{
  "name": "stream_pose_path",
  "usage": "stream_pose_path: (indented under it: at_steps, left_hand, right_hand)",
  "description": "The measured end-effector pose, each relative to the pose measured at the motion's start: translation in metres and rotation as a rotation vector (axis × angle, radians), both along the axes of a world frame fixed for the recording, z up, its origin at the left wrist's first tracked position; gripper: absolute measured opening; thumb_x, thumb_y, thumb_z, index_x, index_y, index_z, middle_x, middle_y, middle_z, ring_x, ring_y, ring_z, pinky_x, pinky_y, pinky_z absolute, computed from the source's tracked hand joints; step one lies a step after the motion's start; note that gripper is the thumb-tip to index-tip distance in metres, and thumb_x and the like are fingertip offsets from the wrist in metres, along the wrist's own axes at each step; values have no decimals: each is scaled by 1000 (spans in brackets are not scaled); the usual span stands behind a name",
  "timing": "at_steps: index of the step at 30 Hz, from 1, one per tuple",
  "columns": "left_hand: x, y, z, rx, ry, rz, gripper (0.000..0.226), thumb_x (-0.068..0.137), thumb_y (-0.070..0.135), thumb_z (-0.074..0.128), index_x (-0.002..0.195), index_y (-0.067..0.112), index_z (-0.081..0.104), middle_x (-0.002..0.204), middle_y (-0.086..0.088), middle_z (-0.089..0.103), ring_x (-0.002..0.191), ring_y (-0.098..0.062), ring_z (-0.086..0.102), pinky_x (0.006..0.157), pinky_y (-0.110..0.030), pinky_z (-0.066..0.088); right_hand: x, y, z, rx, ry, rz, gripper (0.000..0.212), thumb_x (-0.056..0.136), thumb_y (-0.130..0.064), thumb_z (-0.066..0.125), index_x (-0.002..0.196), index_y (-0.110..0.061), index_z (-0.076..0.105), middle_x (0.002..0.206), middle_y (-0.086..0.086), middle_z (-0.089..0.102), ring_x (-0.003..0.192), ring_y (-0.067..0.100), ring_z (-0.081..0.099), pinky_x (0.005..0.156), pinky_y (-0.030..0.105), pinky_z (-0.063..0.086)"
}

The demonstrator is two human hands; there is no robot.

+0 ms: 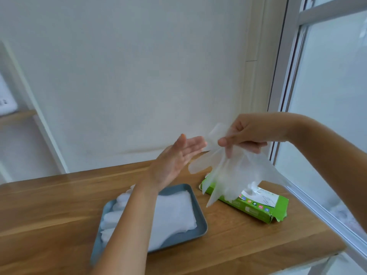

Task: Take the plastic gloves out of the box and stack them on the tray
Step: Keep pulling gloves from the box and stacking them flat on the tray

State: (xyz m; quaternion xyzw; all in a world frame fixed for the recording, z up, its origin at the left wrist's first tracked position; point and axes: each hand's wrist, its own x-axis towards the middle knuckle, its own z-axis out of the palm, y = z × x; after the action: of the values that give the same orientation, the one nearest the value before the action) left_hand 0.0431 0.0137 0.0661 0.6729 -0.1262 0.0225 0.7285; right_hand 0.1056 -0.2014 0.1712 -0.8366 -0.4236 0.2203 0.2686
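Observation:
A green glove box [256, 207] lies on the wooden table at the right, with a tuft of plastic sticking out of its top slot. Above it my right hand [248, 133] pinches a clear plastic glove [232, 171], which hangs down with its fingers dangling over the box. My left hand [176, 159] is raised beside it, fingers straight, palm up, fingertips close to the glove's upper edge. Below my left forearm sits a blue-grey tray [200, 229] holding a stack of clear gloves [174, 213].
The wooden table [49, 207] ends at the right near a window frame [286, 76]. A white wall stands behind the table. A white shelf unit [29, 116] is at the far left.

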Motion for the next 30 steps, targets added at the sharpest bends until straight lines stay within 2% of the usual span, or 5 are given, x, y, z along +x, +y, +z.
stream_pose_path:
  at_steps: [5,8,14,21,30]
  left_hand:
    - [-36,-3,10,251,38,22,40,85,33,70,90,-6,62,76,3,63,72,-11,59,68,-19,45]
    - [-54,20,6,193,68,91,20,84,19,72,67,15,64,62,5,60,53,-6,53,53,-15,42]
    - [-76,82,-1,470,137,314,25,73,24,82,66,17,59,66,1,62,63,-9,55,65,-21,45]
    - [-80,113,-9,846,-231,901,27,77,11,78,65,20,56,67,11,60,71,2,55,64,-9,38]
    - [-95,132,-81,1335,-333,777,27,71,7,80,72,21,58,79,12,57,86,-11,52,95,-31,37]
  right_hand:
    - [-21,30,-12,11,86,159,26,84,-42,58,77,-21,73,40,0,47,35,11,29,37,15,26]
    - [-26,42,-17,31,87,166,17,85,-25,66,73,-15,72,49,1,55,35,7,31,36,11,26]
    - [-19,75,-44,69,-190,12,8,75,-18,79,70,-21,73,60,-10,65,42,6,43,48,12,37]
    - [-28,115,-107,695,-529,-129,4,81,-9,74,81,-9,70,78,-6,70,75,6,66,72,21,53]
    - [-33,108,-210,698,-805,-15,24,89,-27,57,94,-14,76,114,2,70,91,16,70,74,27,55]
